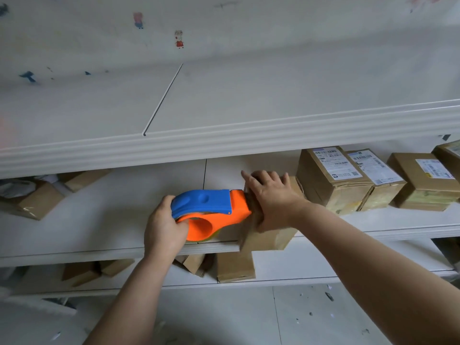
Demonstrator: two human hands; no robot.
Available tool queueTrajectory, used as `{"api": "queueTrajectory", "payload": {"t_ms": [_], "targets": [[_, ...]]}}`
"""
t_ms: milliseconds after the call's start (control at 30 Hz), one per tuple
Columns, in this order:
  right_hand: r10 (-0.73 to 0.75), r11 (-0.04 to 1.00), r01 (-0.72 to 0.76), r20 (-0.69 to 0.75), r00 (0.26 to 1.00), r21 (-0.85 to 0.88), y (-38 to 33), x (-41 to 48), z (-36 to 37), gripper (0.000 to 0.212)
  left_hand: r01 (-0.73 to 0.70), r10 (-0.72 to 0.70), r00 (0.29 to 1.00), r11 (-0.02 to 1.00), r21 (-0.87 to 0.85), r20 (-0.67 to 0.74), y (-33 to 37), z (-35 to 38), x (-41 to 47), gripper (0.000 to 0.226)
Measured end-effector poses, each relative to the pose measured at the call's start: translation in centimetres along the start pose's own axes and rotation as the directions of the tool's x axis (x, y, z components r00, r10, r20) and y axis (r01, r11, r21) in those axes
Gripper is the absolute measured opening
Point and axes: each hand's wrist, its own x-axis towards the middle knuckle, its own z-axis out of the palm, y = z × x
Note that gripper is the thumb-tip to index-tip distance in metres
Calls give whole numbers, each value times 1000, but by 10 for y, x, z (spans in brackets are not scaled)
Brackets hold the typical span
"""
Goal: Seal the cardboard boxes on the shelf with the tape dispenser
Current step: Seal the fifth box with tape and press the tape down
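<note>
Tape dispenser (pixel 211 210), blue over orange, sits mid-frame over the middle shelf (pixel 99 220), its nose touching a small cardboard box (pixel 268 237) at its 3 o'clock. Left hand (pixel 164 227) grips the dispenser's rounded rear, fingers wrapped round it. Right hand (pixel 271 197) holds the box from above, fingers curled over its far edge. Box overhangs the shelf lip. Labelled boxes (pixel 333 180) stand in a row at 2 o'clock; plain boxes (pixel 235 267) on the shelf below, 6 o'clock.

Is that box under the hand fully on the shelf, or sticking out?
Sticking out: the box held by the right hand hangs past the shelf front edge.
</note>
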Motion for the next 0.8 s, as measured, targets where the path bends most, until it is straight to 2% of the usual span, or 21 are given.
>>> {"api": "queueTrajectory", "payload": {"t_ms": [67,133,200,267,333,433,567,700,800], "targets": [[30,952,-1,-91,995,305,14,-7,-2,132,-29,27,999,999,-32,-41,11,-7,-1,39],[64,824,5,-101,993,567,33,-18,3,139,-86,83,993,996,-28,-87,31,-10,0,43],[93,740,-39,-45,995,671,50,-30,24,139,-193,198,977,979,73,-74,53,-5,1,53],[154,668,-106,2,988,737,62,-42,56,138,-309,311,950,933,182,22,70,8,-3,61],[198,609,-155,40,979,777,73,-55,84,137,-378,344,924,888,263,167,82,26,-12,66],[207,626,-163,39,978,763,84,-65,93,140,-430,362,891,865,258,272,94,47,-24,69],[154,692,-88,-28,988,716,85,-57,80,143,-414,358,890,893,176,282,98,52,-21,72],[144,707,-87,-23,989,701,86,-53,84,130,-409,346,902,877,254,258,90,40,-8,69],[130,722,-70,-35,991,689,90,-51,87,125,-295,248,951,909,294,186,67,20,12,64]]}}
